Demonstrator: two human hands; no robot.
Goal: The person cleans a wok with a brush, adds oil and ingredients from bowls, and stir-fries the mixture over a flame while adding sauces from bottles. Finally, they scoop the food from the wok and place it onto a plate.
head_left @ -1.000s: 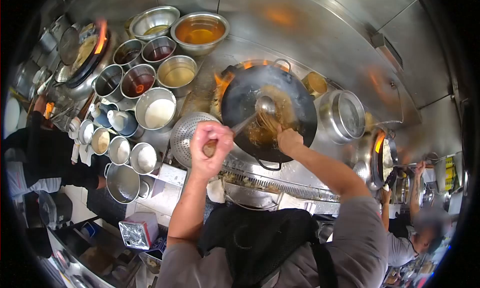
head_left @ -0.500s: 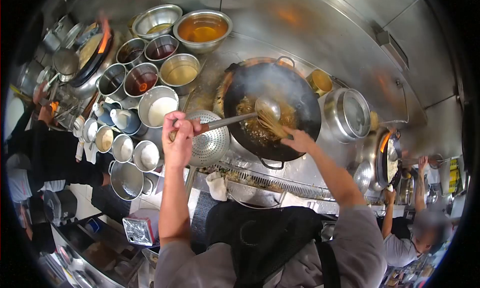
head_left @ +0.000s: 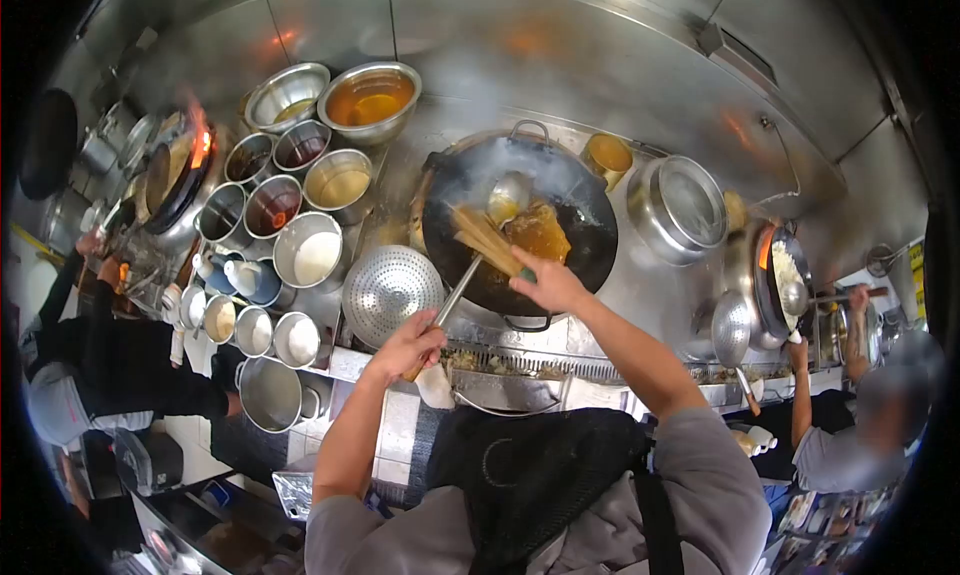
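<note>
both hands closed on tools over the wok (head_left: 590, 237)
ladle (head_left: 505, 197) handle is gripped by left hand (head_left: 408, 343); chopsticks (head_left: 487, 239) are pinched in right hand (head_left: 548, 283).

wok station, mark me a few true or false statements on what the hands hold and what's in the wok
1. The left hand grips the ladle by its handle. True.
2. The perforated strainer sits inside the wok. False: it lies on the counter beside the wok.
3. The right hand holds a bundle of sticks over the wok. True.
4. The wok is empty. False: brown food lies in it.
</note>
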